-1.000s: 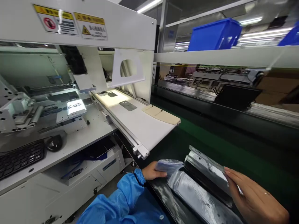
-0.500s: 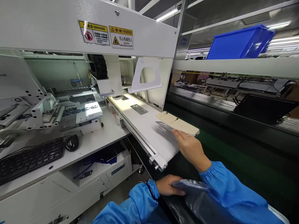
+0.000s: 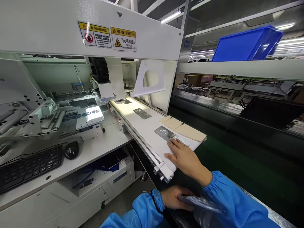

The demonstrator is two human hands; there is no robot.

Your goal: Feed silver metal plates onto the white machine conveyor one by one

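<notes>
My right hand [image 3: 186, 156] lies with fingers stretched out and spread, its fingertips on a thin grey phone back panel [image 3: 162, 132] with round camera holes. That panel rests flat on the near end of the white conveyor belt [image 3: 144, 131], its near part covered by my fingers. A second grey panel [image 3: 142, 113] lies farther up the belt. Below, my left hand [image 3: 177, 197] is closed on the edge of a shiny, plastic-covered stack of dark sheets [image 3: 201, 202], which my right sleeve partly hides.
A beige board [image 3: 182, 128] runs along the belt's right side. The white machine [image 3: 152, 38] spans overhead with warning stickers. On the left bench are a keyboard [image 3: 30, 167] and mouse [image 3: 71, 149]. A dark green conveyor [image 3: 232, 164] runs at right; a blue bin [image 3: 244, 44] stands above.
The panel, tilted in my right hand before, now lies flat on the belt. My right hand has lowered and its fingers have spread. My left hand keeps hold of the stack, slightly lower.
</notes>
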